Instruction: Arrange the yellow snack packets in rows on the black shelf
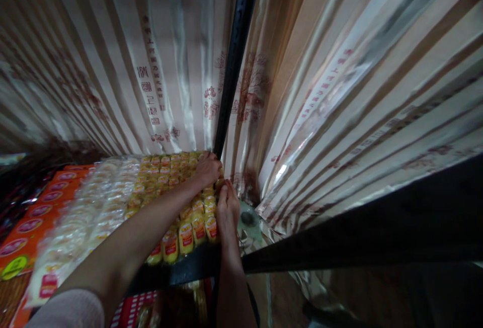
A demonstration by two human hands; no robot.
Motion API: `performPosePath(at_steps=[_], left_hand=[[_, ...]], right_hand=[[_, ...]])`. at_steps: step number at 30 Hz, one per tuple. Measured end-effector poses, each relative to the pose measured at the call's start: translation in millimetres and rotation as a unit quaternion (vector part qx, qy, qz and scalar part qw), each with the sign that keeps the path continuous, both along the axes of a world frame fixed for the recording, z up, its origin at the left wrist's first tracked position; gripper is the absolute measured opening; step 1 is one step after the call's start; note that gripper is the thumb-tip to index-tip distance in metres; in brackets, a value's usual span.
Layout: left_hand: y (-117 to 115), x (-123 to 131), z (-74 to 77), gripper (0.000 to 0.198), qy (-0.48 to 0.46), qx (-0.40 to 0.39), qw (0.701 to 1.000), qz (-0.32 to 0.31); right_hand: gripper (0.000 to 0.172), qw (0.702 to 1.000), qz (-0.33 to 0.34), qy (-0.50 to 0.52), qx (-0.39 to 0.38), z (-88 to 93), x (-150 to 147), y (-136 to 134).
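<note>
Rows of small yellow wrapped packages (185,236) with red and orange labels cover the right end of a dark shelf (181,267). My left hand (209,168) reaches to their back right corner, beside a black upright post (234,61); its fingers are bent over the packages and partly hidden. Along the right edge of the rows is my right hand (228,207), its fingers pointing up and close to the back packages. Whether either hand grips a package is too dark and small to tell.
White wrapped packages (109,197) lie left of the yellow ones, then orange packs (45,202). Pleated printed curtains (177,66) hang behind and to the right. A dark beam (339,227) runs rightward. Below the shelf is a red-and-white basket (132,308).
</note>
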State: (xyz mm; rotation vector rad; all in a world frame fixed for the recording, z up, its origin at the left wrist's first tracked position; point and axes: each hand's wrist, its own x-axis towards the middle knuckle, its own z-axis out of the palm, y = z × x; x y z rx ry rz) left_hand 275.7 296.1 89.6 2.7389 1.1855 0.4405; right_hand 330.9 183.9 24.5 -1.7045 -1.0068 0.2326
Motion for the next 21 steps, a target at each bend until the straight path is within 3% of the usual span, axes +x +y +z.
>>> performPosePath(at_steps=[10,17,21], left_hand=[[9,4,-7.2,0.012,0.008,0.019,0.999,-0.028],[14,3,8.6,0.018,0.08,0.088,0.983,-0.141],[15,7,13.6,0.021,0.107,0.075,0.981,-0.14]], right_hand=[[0.051,1.0,0.005,0.013,0.007,-3.2,1,2],[0.053,0.998,0.042,0.044,-0.004,-1.8,-1,2],[0.053,0.996,0.05,0.077,-0.014,-7.7,-2,4]])
